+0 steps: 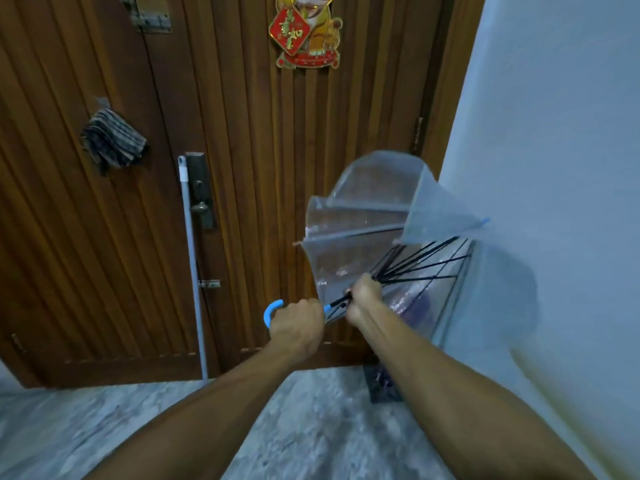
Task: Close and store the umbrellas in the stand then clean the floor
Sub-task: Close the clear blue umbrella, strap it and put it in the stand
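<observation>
the left hand grips the blue handle of the clear umbrella. the right hand holds tight round its shaft by the ribs. the umbrella is half open, near the door.

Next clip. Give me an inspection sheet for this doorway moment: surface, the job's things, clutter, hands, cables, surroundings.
Surface: grey mottled floor; too blurred to judge dirt or water.
Job's things: clear umbrella partly open, canopy towards the wall, black ribs spread; blue hooked handle. A dark stand sits on the floor by the door corner.
Clutter: pale pole leaning on the door; striped cloth hanging on it.
Hands: left hand grips the handle; right hand grips the shaft at the ribs.
Cables: nothing seen.
Surroundings: brown slatted door with a red and gold decoration; pale wall on the right.
</observation>
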